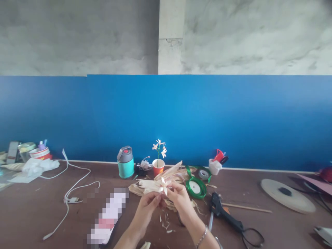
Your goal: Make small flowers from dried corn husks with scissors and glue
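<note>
A small white flower (164, 186) with pointed petals is held up between my two hands. My left hand (148, 208) is closed, its thumb and fingers pinched at the lower left of the flower. My right hand (180, 197) pinches the flower from the right side, with a bracelet at that wrist. Pale dried husks (145, 186) lie just behind and beneath the hands. Behind them, a red and white paper cup (158, 169) holds a green stem with several white flowers (163, 152). The flower's base is hidden by my fingers.
Green ribbon (196, 188) lies right of the husks, near a black glue gun (227, 214) and a thin stick (246, 208). A turquoise flask (126, 166) stands at the back left. White cables (77, 185) lie left, a round lid (287, 196) right.
</note>
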Available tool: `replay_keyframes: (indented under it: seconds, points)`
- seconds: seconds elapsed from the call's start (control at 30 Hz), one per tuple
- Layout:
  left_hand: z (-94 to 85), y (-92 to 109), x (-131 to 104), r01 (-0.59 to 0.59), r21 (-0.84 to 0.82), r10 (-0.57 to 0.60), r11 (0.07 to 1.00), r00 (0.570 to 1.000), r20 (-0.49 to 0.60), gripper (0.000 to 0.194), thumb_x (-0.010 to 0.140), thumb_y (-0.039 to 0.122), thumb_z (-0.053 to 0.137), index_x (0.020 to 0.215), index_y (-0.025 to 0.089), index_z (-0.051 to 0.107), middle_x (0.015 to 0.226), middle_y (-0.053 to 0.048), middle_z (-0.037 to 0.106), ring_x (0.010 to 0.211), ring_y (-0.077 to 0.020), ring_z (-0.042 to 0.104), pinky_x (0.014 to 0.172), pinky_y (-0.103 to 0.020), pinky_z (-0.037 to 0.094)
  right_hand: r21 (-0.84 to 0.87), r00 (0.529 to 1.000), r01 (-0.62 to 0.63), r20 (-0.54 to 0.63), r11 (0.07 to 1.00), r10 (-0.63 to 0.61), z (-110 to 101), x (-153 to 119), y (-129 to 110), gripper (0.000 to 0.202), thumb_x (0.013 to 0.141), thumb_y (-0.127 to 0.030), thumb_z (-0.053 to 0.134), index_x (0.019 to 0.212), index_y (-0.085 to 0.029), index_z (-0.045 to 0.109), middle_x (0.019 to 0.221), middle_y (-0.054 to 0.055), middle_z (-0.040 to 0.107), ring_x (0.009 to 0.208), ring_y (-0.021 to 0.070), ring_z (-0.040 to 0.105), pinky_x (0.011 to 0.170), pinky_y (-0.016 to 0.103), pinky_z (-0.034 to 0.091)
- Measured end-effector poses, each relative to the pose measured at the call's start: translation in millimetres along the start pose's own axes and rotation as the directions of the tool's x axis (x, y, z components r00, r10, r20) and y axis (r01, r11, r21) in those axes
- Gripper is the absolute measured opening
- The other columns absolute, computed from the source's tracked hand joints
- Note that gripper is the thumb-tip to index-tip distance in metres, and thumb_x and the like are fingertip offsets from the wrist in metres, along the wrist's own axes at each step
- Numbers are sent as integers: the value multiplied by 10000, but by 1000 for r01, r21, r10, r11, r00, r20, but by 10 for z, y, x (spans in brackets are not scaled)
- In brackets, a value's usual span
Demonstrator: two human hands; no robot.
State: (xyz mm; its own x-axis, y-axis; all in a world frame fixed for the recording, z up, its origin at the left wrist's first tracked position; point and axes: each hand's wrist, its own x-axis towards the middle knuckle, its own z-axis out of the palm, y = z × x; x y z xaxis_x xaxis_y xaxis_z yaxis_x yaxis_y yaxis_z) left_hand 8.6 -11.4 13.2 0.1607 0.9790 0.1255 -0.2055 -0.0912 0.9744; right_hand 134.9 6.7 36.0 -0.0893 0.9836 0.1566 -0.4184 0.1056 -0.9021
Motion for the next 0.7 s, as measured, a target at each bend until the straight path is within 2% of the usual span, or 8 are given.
replay_keyframes:
  seconds: [0.1, 0.2, 0.37, 0.5, 0.6, 0.7]
  points:
    - [7, 2, -9, 20, 26, -20, 999, 1000, 5, 350, 716, 512, 653, 730, 170, 728, 615, -30, 646, 657, -181, 538, 701, -273, 399, -29, 997, 29, -73, 999, -31, -43, -6, -126, 241, 526, -338, 834, 573, -179, 660, 627, 4, 610, 608, 143, 524, 590, 251, 422]
    - [4, -24, 0, 27, 35, -28, 999, 1000, 10, 374, 709, 528, 651, 730, 163, 729, 613, -38, 651, 651, -184, 540, 700, -280, 392, -20, 997, 23, -75, 1000, -24, -122, 18, -195, 264, 566, -391, 811, 626, -171, 680, 674, 32, 645, 658, 166, 537, 638, 271, 417]
    - [-15, -70, 36, 54, 33, -54, 998, 999, -7, 382, 688, 526, 670, 743, 154, 738, 587, -32, 647, 613, -168, 513, 663, -273, 373, 9, 985, 61, -161, 998, -59, -271, 105, -163, 260, 620, -401, 785, 722, -173, 715, 676, 21, 637, 598, 127, 477, 586, 244, 366]
    - [-44, -106, 63, 57, 37, -53, 998, 994, -94, 382, 685, 522, 671, 771, 157, 744, 583, -25, 644, 588, -160, 504, 615, -261, 358, 59, 972, 110, -216, 992, -95, -323, 137, -156, 243, 640, -387, 774, 769, -189, 717, 729, 21, 647, 619, 129, 492, 589, 245, 367]
    - [-67, -140, 74, 67, 11, -64, 998, 982, -178, 394, 694, 535, 651, 800, 168, 748, 595, -26, 646, 584, -163, 512, 580, -256, 358, 20, 975, 83, -206, 996, -77, -308, 121, -171, 246, 632, -385, 775, 735, -173, 705, 700, 20, 638, 589, 123, 474, 567, 244, 355]
    - [-75, -158, 71, 59, -56, -69, 997, 978, -199, 389, 686, 535, 662, 806, 175, 746, 643, -30, 655, 627, -167, 538, 600, -254, 382, -28, 989, 7, -151, 1000, -12, -264, 92, -148, 242, 617, -375, 783, 678, -161, 688, 593, -7, 589, 529, 100, 417, 531, 232, 320]
